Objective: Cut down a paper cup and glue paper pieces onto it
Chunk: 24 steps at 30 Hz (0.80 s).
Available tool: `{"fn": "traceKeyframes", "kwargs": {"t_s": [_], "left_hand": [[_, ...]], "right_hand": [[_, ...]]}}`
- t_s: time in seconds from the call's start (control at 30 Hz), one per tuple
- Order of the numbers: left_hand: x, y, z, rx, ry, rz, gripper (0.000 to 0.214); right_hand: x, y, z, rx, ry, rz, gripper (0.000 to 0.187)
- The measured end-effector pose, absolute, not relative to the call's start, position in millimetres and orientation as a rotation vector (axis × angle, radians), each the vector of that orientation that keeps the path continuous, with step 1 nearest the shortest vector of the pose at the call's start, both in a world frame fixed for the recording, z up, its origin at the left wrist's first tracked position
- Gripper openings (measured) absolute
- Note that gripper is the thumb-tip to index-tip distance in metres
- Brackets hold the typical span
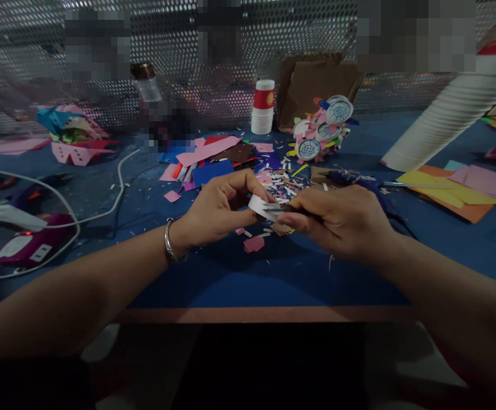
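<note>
My left hand (220, 208) pinches a small white paper piece (258, 205) between thumb and fingers, just above the blue table (273, 279). A silver bracelet (169, 242) circles that wrist. My right hand (337, 219) is closed around a slim dark tool, likely scissors (279, 210), whose tip meets the white piece. Paper scraps (254, 244) lie on the table right under both hands.
Coloured paper sheets (213, 159) and cuttings lie behind the hands. A paper-cup stack (263, 107), a decorated paper craft (322, 131) and a brown bag (316, 85) stand further back. A long cup stack (448, 114) and paper sheets (456, 191) are at right; a glue gun (29, 245) with white cable is at left.
</note>
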State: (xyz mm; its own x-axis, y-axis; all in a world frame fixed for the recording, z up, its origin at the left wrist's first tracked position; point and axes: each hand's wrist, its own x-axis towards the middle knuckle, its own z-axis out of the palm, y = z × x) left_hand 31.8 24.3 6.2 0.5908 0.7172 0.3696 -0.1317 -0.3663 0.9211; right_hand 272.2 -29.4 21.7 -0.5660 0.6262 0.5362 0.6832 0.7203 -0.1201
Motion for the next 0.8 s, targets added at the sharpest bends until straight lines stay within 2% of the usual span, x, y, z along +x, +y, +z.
{"fn": "traceKeyframes", "kwargs": {"t_s": [0.1, 0.27, 0.8], "left_hand": [[31.8, 25.1, 5.4, 1.724, 0.464, 0.966, 0.031], [32.1, 26.6, 3.0, 1.705, 0.476, 0.954, 0.030], [31.4, 21.8, 10.3, 1.577, 0.549, 0.840, 0.031]], "right_hand": [[271.2, -31.2, 22.1, -1.063, -2.364, -0.170, 0.072], [272.0, -31.0, 19.2, -1.069, -2.354, -0.255, 0.072], [272.7, -29.7, 17.0, -1.209, -2.347, -0.167, 0.076]]}}
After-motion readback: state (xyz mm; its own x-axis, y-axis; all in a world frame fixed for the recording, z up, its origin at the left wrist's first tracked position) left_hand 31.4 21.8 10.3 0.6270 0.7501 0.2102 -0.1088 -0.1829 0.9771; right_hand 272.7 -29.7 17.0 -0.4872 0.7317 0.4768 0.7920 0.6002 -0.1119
